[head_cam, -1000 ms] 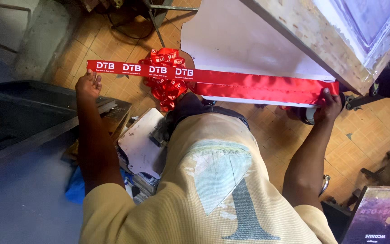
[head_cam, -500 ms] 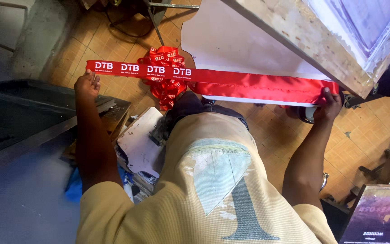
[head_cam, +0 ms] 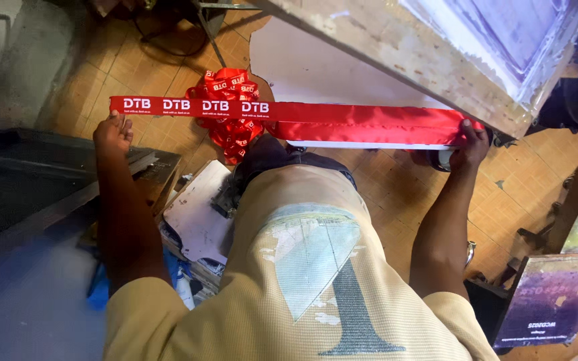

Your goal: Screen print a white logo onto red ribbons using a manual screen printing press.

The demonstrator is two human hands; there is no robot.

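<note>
Two hands are stretching a red printed ribbon (head_cam: pixel 289 115) flat across the upper middle of the frame. At the left, the left hand (head_cam: pixel 112 134) is curling its fingers around the ribbon's white-lettered end, pinching it from beneath. Moving right, a loose heap of the same ribbon (head_cam: pixel 230 100) is lying on the tiled floor (head_cam: pixel 88 80) just behind the taut length, and a white board (head_cam: pixel 329 67) is resting beneath the plain red stretch. At the right, the right hand (head_cam: pixel 468 144) is gripping the other end beside the wooden-framed printing screen (head_cam: pixel 436 60), though its fingertips are hidden. Judging by this, keeping even tension and the strip level and untwisted matters most.
</note>
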